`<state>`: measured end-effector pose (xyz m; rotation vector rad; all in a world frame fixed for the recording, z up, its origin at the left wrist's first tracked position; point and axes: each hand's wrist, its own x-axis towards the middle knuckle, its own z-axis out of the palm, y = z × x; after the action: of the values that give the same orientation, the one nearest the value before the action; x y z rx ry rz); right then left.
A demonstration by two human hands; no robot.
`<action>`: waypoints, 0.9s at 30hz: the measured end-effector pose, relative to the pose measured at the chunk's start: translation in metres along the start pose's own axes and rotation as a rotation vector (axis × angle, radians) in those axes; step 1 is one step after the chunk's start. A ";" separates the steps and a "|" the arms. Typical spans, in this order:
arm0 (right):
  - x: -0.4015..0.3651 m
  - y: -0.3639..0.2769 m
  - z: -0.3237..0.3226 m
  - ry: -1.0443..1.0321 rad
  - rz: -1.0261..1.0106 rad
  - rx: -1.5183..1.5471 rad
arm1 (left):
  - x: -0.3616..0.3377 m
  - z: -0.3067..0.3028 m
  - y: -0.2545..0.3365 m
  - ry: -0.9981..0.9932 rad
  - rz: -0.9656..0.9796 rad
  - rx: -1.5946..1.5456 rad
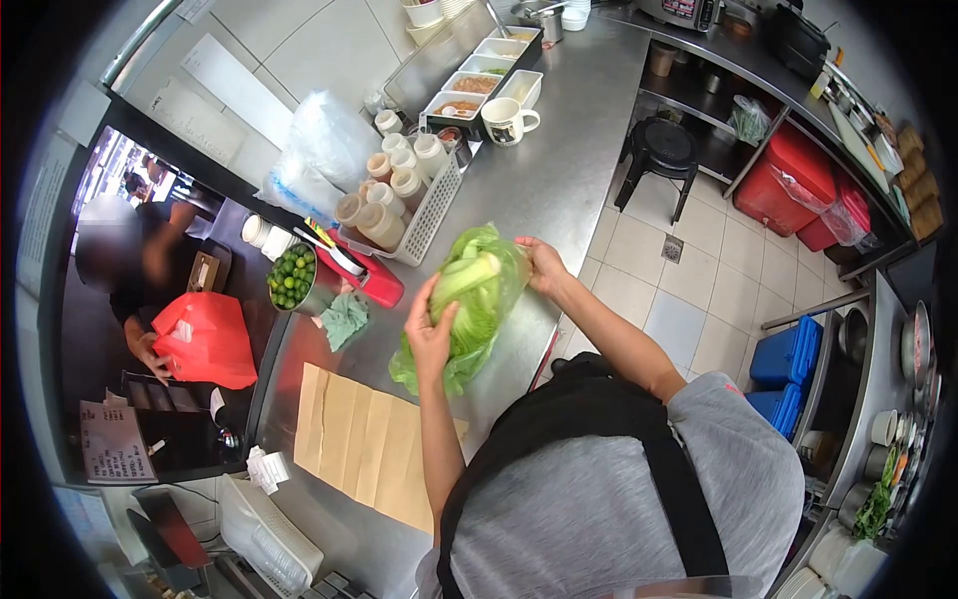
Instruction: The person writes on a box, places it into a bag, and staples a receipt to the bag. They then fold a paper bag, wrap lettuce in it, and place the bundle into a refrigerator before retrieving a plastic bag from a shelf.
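A head of leafy lettuce (pixel 467 299) in a thin green-tinted plastic bag is held over the steel counter (pixel 584 120). My left hand (pixel 429 334) lies against its near left side, fingers bent over the leaves. At the upper right, my right hand (pixel 542 265) grips the edge of the bag, close to the pale stem end. Folded brown cardboard (pixel 364 439) lies flat on the counter left of my left forearm. A crumpled green cloth (pixel 345 319) rests beside a metal container of green limes (pixel 292 277).
Squeeze bottles (pixel 384 215) fill a white basket (pixel 431 220) behind the lettuce. A mug (pixel 507 122) stands near food trays (pixel 477 84). Another person (pixel 130 250) is beyond the opening at left, by a red bag (pixel 205 341). A black stool (pixel 663 150) stands on the floor.
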<state>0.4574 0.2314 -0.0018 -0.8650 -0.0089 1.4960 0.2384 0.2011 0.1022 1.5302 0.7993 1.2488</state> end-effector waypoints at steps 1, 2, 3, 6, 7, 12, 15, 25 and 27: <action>-0.012 -0.005 0.006 -0.061 0.002 -0.030 | 0.002 -0.008 0.002 0.036 -0.002 -0.042; -0.022 -0.010 0.012 -0.123 0.002 -0.059 | 0.006 -0.017 0.004 0.071 -0.002 -0.084; -0.027 -0.012 0.015 -0.180 0.004 -0.083 | 0.008 -0.028 0.000 0.098 0.034 -0.124; -0.033 -0.015 0.017 -0.281 -0.024 -0.174 | 0.012 -0.055 -0.001 0.227 0.113 -0.312; -0.034 -0.015 0.014 -0.263 -0.053 -0.218 | 0.011 -0.061 0.001 0.262 0.139 -0.367; -0.039 -0.010 0.002 -0.148 -0.118 -0.301 | 0.005 -0.104 0.001 0.395 0.244 -0.725; -0.029 -0.003 -0.010 -0.177 -0.121 -0.337 | -0.003 -0.133 -0.021 0.334 0.209 -1.217; -0.022 -0.020 -0.026 -0.122 -0.220 -0.450 | -0.041 -0.212 0.007 0.368 0.248 -1.158; -0.023 -0.021 -0.024 -0.126 -0.207 -0.471 | -0.063 -0.229 0.031 0.484 0.257 -1.034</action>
<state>0.4839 0.2030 0.0031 -1.1033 -0.5471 1.3691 -0.0011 0.1963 0.1119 0.4928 0.1353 1.8516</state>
